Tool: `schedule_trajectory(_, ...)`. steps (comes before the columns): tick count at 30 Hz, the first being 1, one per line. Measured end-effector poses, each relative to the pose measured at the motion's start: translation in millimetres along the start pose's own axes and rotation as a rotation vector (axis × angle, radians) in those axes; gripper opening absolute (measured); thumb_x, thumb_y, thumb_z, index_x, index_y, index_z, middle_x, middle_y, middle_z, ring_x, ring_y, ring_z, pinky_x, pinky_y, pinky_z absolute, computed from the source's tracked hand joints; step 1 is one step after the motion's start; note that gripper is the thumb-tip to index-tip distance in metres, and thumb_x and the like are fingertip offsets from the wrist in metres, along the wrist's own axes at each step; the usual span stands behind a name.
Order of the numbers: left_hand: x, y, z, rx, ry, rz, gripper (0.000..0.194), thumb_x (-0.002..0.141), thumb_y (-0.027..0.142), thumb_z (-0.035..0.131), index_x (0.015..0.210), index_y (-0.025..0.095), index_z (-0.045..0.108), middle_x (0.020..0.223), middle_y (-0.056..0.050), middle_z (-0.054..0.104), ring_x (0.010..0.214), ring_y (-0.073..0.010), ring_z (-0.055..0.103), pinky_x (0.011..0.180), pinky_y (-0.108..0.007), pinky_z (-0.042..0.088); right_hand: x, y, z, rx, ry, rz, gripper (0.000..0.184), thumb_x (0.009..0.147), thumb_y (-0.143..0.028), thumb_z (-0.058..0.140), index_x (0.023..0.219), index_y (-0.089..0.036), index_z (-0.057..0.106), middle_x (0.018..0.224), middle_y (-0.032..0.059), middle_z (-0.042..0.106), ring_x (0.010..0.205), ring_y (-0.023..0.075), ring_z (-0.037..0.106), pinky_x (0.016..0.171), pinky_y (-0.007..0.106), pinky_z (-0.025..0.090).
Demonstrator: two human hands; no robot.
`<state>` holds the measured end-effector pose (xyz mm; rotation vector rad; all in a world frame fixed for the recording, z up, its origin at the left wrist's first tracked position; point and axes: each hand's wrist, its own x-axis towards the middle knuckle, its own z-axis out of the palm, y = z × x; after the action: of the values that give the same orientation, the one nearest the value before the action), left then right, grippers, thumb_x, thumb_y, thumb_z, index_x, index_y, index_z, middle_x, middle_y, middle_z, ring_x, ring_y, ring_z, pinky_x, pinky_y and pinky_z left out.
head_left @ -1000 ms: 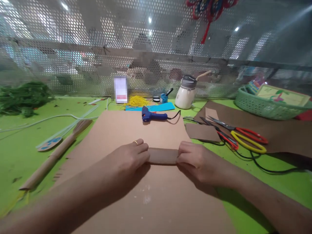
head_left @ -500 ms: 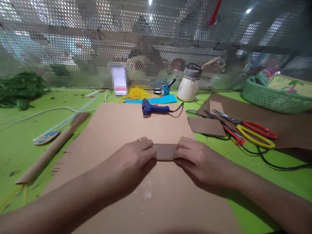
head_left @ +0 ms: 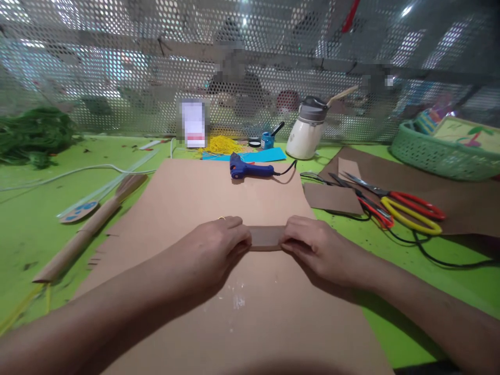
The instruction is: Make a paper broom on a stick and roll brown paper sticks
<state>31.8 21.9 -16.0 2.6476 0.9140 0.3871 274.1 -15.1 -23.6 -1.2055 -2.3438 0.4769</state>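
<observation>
A narrow strip of dark brown paper [head_left: 266, 237], apparently folded, lies crosswise over a large tan sheet of paper [head_left: 203, 192]. My left hand [head_left: 221, 242] pinches its left end, fingers pressed together; a ring shows on one finger. At the other end my right hand [head_left: 310, 242] is closed in the same way. The fingertips hide both ends of the strip. Beyond the hands, a blue hot glue gun [head_left: 252, 169] rests on its side near the sheet's far edge. Shiny clear spots [head_left: 238, 301] mark the sheet in front of the strip.
Scissors with red and yellow handles [head_left: 410, 211] lie at right beside a brown card piece [head_left: 333, 199] and black cords. A white bottle [head_left: 307, 136], a blue paint jar [head_left: 267, 140] and a green basket [head_left: 441, 153] stand behind. A rolled paper tube [head_left: 82, 239] is at left.
The view has shifted slightly, so most things sit a little higher and further right. Both hands still grip the strip's ends, with little change in their pose.
</observation>
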Motion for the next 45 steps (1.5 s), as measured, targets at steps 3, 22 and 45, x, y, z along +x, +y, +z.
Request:
schedule_trajectory(3, 0, -3, -3.3, -0.039, -0.019, -0.034, 0.017, 0.095, 0.019, 0.044, 0.084, 0.021, 0.057, 0.081, 0.001, 0.058, 0.067, -0.0131, 0.049, 0.061, -0.026, 0.035, 1, 0, -1, 0.022, -0.009, 0.046, 0.012, 0.089, -0.008, 0.055, 0.082, -0.016, 0.061, 0.079, 0.0029, 0.060, 0.073, 0.0156, 0.054, 0.066, 0.028, 0.041)
schedule_trajectory(22, 1, -6, -1.7, 0.073, -0.004, -0.001, 0.026, 0.099, 0.034, 0.043, 0.098, 0.029, 0.068, 0.076, 0.000, 0.049, 0.060, -0.0120, 0.044, 0.054, -0.026, 0.025, 5, 4, -7, 0.122, -0.038, 0.086, 0.013, 0.086, -0.007, 0.059, 0.082, -0.015, 0.068, 0.078, 0.0012, 0.060, 0.071, 0.0130, 0.056, 0.066, 0.025, 0.042)
schedule_trajectory(45, 2, -12, -12.0, 0.157, -0.017, 0.263, 0.027, 0.097, 0.025, 0.044, 0.090, 0.024, 0.070, 0.076, -0.001, 0.050, 0.064, -0.0117, 0.049, 0.056, -0.025, 0.031, 1, 1, -11, -0.078, -0.156, -0.084, 0.028, 0.095, -0.025, 0.056, 0.119, -0.027, 0.068, 0.089, 0.0045, 0.055, 0.077, 0.0164, 0.055, 0.070, 0.029, 0.043)
